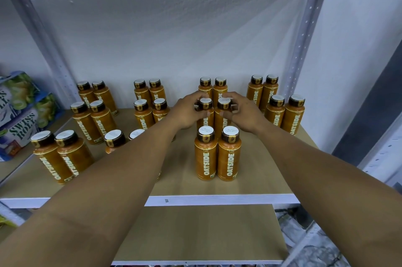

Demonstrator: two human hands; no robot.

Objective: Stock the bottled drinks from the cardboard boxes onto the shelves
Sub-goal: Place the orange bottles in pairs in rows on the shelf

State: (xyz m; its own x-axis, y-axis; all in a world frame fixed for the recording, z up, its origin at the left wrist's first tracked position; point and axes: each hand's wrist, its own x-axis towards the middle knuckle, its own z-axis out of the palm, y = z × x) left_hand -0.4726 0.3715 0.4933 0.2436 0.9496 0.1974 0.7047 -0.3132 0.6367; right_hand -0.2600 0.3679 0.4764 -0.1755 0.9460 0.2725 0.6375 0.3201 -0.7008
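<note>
Several orange Oatside bottles with dark caps stand upright in pairs on the brown shelf board (256,171). My left hand (188,112) grips the neck of the left bottle (205,114) in the middle pair of the third column. Beside it, my right hand (244,113) grips the right bottle (224,114) of that pair. Both bottles stand on the shelf, just behind the front pair (217,153). No cardboard box is in view.
Swiss roll packs (19,114) are stacked on the neighbouring shelf at the left. Grey perforated uprights (304,34) frame the bay, with a white wall behind. A lower brown shelf board (202,234) juts out below. My left forearm hides part of the second column's front bottles.
</note>
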